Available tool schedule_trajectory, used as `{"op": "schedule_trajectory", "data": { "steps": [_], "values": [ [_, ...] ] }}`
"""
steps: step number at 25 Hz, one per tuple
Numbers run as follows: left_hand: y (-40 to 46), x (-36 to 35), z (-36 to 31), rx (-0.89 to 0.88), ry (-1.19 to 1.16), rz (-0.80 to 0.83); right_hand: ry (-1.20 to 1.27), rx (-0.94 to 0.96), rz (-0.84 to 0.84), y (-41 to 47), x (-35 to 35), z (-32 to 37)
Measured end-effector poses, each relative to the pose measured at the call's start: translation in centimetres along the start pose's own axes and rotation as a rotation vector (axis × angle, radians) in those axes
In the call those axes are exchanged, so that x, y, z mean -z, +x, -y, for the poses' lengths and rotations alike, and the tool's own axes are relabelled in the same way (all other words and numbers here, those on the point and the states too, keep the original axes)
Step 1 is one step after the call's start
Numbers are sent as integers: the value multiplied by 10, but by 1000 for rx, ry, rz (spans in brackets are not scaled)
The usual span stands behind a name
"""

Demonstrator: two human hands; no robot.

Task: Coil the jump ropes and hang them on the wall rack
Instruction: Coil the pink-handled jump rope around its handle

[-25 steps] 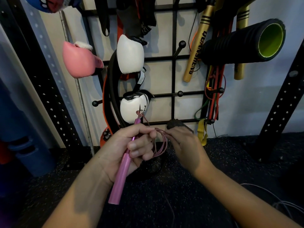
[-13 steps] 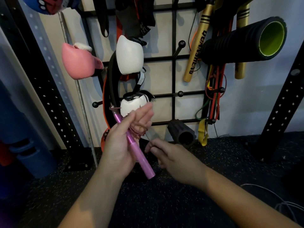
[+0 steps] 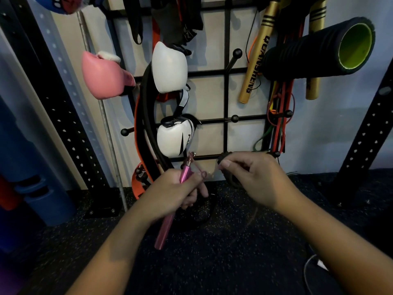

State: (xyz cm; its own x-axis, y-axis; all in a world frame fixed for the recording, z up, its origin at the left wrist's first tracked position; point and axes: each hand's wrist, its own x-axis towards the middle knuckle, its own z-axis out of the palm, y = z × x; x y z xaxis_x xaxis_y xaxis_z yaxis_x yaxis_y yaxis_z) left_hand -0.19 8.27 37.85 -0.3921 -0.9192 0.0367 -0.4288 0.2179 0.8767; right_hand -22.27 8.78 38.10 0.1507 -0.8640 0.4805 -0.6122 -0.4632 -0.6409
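Bare pegs [image 3: 234,118] at the wall rack [image 3: 227,90] centre stand reachable between white gloves [image 3: 170,67] and foam roller [image 3: 319,50]

Left hand [image 3: 170,190] grips pink handle [image 3: 168,220]; right hand [image 3: 255,177] pinches thin rope [image 3: 202,172].

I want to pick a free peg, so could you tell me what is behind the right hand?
Behind the right hand a small dark foam roller shows at its edges. The hand covers most of it and whatever holds it.

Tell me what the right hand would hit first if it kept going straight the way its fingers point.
The right hand points left, toward the thin pink rope loop at the pink metal jump-rope handle gripped by the left hand. It would probably meet that loop first, though depth is unclear.
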Motion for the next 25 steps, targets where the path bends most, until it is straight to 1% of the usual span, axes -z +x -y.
{"op": "schedule_trajectory", "data": {
  "steps": [3,6,8,10,11,13,15,17,18,19,20,22,23,24,25],
  "values": [
    [-1,-4,-2,9,-218,29,59,-49,-25,1,-5,-11],
    [-4,3,-5,1,-273,86,105,-92,-67,7,7,-15],
    [-6,6,-9,4,-296,131,178,-139,-151,14,18,-15],
    [-9,7,-14,-23,-380,186,260,-150,-216,17,25,-11],
    [-11,7,-16,-53,-442,209,275,-146,-216,19,25,-9],
    [-12,8,-22,-110,-618,196,300,-176,-138,19,25,-8],
    [-12,11,-29,-138,-790,73,429,-185,5,19,29,-10],
    [-10,13,-36,-126,-875,-85,567,-168,126,19,33,-9],
    [-9,14,-39,-114,-904,-139,571,-150,140,19,32,-8],
    [-9,14,-40,-106,-932,-172,525,-139,114,19,29,-6],
    [-9,14,-40,-102,-954,-180,451,-137,47,19,24,-6],
    [-10,12,-39,-129,-988,-105,315,-151,-128,20,16,-7],
    [-10,10,-38,-148,-1015,-59,275,-162,-167,20,14,-8],
    [-12,8,-39,-160,-1050,-36,269,-172,-152,20,12,-11],
    [-13,6,-41,-164,-1088,-46,283,-173,-94,20,10,-11]
  ]
}}
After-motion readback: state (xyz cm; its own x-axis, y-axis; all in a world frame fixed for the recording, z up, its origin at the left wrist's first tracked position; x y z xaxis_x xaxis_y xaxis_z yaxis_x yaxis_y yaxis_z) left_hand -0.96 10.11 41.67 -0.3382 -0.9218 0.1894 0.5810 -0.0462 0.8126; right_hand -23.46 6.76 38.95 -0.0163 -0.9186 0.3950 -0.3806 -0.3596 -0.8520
